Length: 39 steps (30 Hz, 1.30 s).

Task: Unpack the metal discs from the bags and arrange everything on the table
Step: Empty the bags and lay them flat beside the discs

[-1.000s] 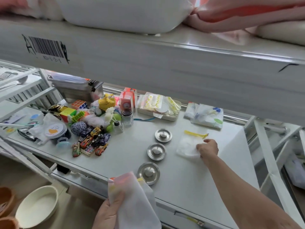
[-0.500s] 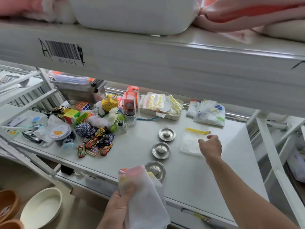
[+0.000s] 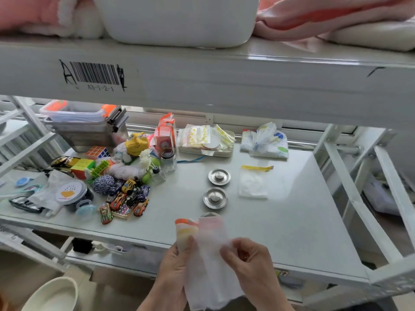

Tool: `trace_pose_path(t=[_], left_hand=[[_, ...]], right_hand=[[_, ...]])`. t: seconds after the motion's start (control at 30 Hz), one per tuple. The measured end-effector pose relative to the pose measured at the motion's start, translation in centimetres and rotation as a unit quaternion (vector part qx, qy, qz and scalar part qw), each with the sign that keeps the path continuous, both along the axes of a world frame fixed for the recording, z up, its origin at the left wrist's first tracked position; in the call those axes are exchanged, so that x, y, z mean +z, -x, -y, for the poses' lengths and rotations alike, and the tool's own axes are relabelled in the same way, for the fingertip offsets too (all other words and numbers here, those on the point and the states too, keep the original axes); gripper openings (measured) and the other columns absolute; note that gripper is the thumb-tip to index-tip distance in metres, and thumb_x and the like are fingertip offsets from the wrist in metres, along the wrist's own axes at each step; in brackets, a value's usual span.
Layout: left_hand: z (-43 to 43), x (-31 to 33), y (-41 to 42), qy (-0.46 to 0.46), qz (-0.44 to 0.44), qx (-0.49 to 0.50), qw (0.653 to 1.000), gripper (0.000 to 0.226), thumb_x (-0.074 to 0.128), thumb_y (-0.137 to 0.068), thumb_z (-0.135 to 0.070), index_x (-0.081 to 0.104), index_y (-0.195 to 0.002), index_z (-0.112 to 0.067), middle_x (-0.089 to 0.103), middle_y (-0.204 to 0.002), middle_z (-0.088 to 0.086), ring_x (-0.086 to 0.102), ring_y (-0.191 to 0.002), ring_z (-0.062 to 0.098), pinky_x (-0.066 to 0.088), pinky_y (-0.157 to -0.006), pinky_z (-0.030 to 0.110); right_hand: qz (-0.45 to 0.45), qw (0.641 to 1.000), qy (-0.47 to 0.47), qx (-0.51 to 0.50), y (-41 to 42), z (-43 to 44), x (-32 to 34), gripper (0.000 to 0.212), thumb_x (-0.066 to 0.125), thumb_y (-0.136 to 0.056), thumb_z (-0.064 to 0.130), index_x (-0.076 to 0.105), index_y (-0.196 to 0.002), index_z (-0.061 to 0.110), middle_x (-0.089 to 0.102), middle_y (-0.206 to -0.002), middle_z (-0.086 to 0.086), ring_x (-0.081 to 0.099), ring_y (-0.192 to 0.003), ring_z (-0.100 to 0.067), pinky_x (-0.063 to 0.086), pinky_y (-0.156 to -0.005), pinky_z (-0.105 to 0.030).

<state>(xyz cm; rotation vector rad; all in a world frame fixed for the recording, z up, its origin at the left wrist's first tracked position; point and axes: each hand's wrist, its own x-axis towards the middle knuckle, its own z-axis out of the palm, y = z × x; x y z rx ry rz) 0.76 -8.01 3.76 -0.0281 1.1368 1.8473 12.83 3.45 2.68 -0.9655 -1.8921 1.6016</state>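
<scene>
Barcode label [image 3: 95, 74] on the front face of the upper shelf beam [image 3: 224, 86], at 10 o'clock in the view. Printed beneath the bars: "A3-1-2-1". A hand-drawn black "A" stands at the label's left end; a second black marker scrawl at its right end, not legible. Short black marker stroke [image 3: 375, 71] on the same beam at 2 o'clock, no readable character.

Round lid [image 3: 68, 192] of a dark jar at 8 o'clock carries an orange cloud-and-rain graphic with small print under it, too small to read. The pink carton [image 3: 164, 141] and the yellow-printed packets [image 3: 197, 135] at 12 o'clock show print, illegible.
</scene>
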Motion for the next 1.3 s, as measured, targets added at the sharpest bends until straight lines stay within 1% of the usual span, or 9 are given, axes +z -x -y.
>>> trace_pose_path(t=[0.13,0.23,0.33,0.53,0.67,0.77,0.93,1.1,1.3], left_hand=[[0.3,-0.4,0.1,-0.018,0.001,-0.042,0.999,0.083,0.095,-0.040,-0.032,0.068,-0.111,0.000,0.070,-0.108,0.033,0.072,-0.082,0.041,0.060,-0.073,0.049],[0.2,-0.9,0.1,-0.008,-0.025,-0.061,0.998,0.087,0.098,-0.026,-0.022,0.070,-0.104,0.005,0.072,-0.098,0.034,0.072,-0.073,0.040,0.061,-0.064,0.046],[0.1,-0.8,-0.2,0.027,-0.051,-0.055,0.997,0.095,0.099,-0.022,-0.021,0.067,-0.108,0.004,0.071,-0.100,0.035,0.069,-0.086,0.050,0.060,-0.068,0.050],[0.1,-1.1,0.2,0.105,-0.160,-0.016,0.981,0.053,0.089,-0.048,-0.006,0.068,-0.096,0.004,0.077,-0.068,0.016,0.071,-0.060,0.031,0.060,-0.057,0.041],[0.4,-1.4,0.1,0.118,-0.157,0.004,0.980,0.043,0.088,-0.053,-0.008,0.071,-0.092,-0.001,0.078,-0.077,0.021,0.074,-0.072,0.040,0.059,-0.070,0.056],[0.3,-1.5,0.1,0.121,-0.155,0.002,0.981,0.043,0.086,-0.058,0.001,0.069,-0.097,0.004,0.078,-0.074,0.018,0.074,-0.069,0.034,0.062,-0.066,0.047],[1.6,-1.3,0.4,0.100,-0.155,0.006,0.983,0.024,0.073,-0.075,0.008,0.065,-0.097,0.006,0.075,-0.056,0.003,0.071,-0.050,0.014,0.058,-0.048,0.024],[0.3,-0.8,-0.6,0.042,-0.085,0.002,0.995,0.069,0.088,-0.054,-0.040,0.068,-0.104,0.003,0.077,-0.086,0.022,0.073,-0.076,0.033,0.061,-0.062,0.035],[0.2,0.0,-0.3,0.019,-0.039,-0.009,0.999,0.053,0.084,-0.062,-0.011,0.063,-0.105,0.011,0.071,-0.081,0.027,0.069,-0.067,0.035,0.058,-0.058,0.036]], right_hand=[[-0.023,0.996,0.080,0.038,0.1,0.9,0.1,0.019,0.073,-0.081,0.028,0.080,-0.082,0.010,0.069,-0.071,-0.006,0.056,-0.067,-0.008,0.043,-0.066,-0.030],[0.076,0.995,-0.063,0.012,0.4,1.7,-0.5,0.013,0.076,-0.079,0.043,0.079,-0.087,0.032,0.059,-0.089,0.002,0.055,-0.068,0.000,0.044,-0.066,-0.014],[0.115,0.980,-0.155,-0.038,0.7,2.9,0.1,0.047,0.059,-0.064,0.060,0.063,-0.108,0.043,0.052,-0.089,0.012,0.053,-0.070,-0.002,0.041,-0.062,-0.008],[-0.043,0.981,0.188,-0.003,1.0,3.8,1.1,0.050,0.077,-0.071,0.060,0.076,-0.095,0.016,0.074,-0.072,0.001,0.069,-0.067,-0.015,0.056,-0.059,-0.028],[0.032,0.999,0.040,0.009,0.6,5.3,0.7,0.060,0.082,-0.055,0.045,0.063,-0.112,0.042,0.076,-0.101,0.010,0.076,-0.082,-0.007,0.063,-0.072,-0.027],[0.043,0.998,-0.009,-0.050,1.0,5.3,0.6,0.016,0.076,-0.075,0.031,0.076,-0.088,0.040,0.077,-0.081,-0.003,0.073,-0.067,-0.016,0.063,-0.065,-0.037],[0.058,0.975,-0.113,-0.180,-0.4,1.9,1.8,0.018,0.071,-0.076,0.015,0.076,-0.080,0.031,0.057,-0.051,0.002,0.049,-0.047,-0.009,0.043,-0.051,-0.027],[0.132,0.929,-0.334,-0.088,1.1,3.1,3.0,0.017,0.069,-0.072,0.016,0.069,-0.085,0.027,0.064,-0.072,0.007,0.056,-0.066,-0.013,0.043,-0.061,-0.023],[0.100,0.975,-0.160,0.118,1.2,4.1,2.7,0.031,0.059,-0.071,0.038,0.073,-0.098,0.035,0.073,-0.100,0.015,0.069,-0.088,-0.003,0.054,-0.078,-0.015]])
